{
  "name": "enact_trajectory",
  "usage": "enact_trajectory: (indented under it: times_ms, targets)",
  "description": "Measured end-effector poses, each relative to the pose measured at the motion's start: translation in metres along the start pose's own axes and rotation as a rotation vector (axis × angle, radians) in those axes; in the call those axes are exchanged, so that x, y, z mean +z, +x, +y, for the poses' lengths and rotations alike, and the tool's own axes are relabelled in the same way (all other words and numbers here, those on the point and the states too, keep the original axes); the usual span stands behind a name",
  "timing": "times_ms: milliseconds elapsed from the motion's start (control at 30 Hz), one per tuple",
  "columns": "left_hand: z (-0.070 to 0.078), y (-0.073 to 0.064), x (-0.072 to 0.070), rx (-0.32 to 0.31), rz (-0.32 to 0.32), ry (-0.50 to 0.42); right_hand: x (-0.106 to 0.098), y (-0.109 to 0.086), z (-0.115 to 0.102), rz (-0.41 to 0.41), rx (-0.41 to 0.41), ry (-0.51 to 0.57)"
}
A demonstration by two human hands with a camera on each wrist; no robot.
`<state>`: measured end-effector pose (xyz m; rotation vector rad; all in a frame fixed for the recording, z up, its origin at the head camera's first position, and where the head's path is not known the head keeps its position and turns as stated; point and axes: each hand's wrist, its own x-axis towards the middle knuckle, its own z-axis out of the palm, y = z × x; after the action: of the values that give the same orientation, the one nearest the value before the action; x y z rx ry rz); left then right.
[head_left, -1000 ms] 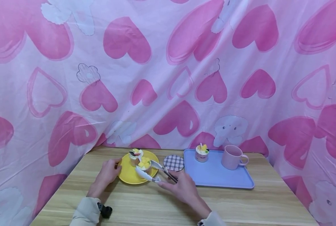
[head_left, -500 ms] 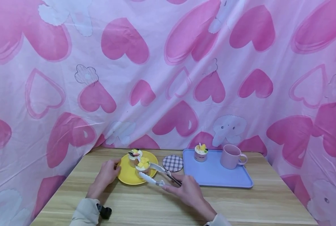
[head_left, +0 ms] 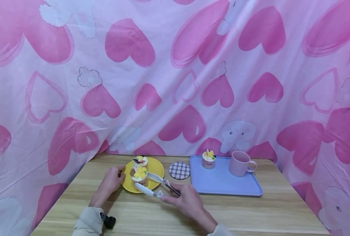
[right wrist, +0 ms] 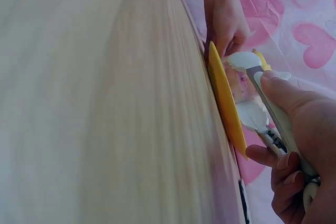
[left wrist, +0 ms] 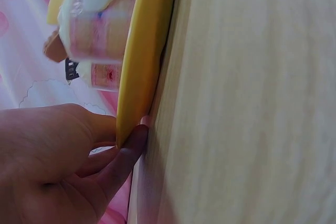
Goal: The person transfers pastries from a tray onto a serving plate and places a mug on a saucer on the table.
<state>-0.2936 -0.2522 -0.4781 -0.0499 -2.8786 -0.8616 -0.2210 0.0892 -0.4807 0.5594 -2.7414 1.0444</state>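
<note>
At the plate's left edge my left hand (head_left: 111,180) pinches the rim of a yellow plate (head_left: 156,166); the left wrist view shows its thumb and fingers (left wrist: 102,127) on the rim. My right hand (head_left: 189,200) grips white-tipped tongs (head_left: 144,189), whose arms stand apart. Between the tong heads is the nearer dessert cup (right wrist: 241,85), topped with cream and yellow fruit cubes, upright on the plate. Whether both heads touch it, I cannot tell. Just behind it on the plate stands another dessert cup (head_left: 140,161) with a dark-and-red topping, partly hidden.
Right of the plate lies a round checked coaster (head_left: 179,170). Beyond it, a blue tray (head_left: 222,186) bears a third dessert cup (head_left: 208,159) and a pink mug (head_left: 240,164). A pink heart-patterned curtain (head_left: 180,82) hangs behind the wooden table (head_left: 251,213).
After shifting slightly right half a second ago, the tongs and right hand have moved left. The nearer dessert cup has also moved left on the plate. My left hand keeps its place.
</note>
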Motion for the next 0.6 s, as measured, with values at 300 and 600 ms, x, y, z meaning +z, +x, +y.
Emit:
enact_trajectory:
  times_ms: [300,600]
  targets:
    - [-0.0043,-0.0003,0.0030,0.057,0.040,0.017,0.0041,0.0003,-0.0066,-0.024,0.070,0.024]
    - [-0.0034,-0.0012,0.0016,0.026,0.027,0.015,0.0003,-0.0041,-0.0023,-0.021,0.098,0.051]
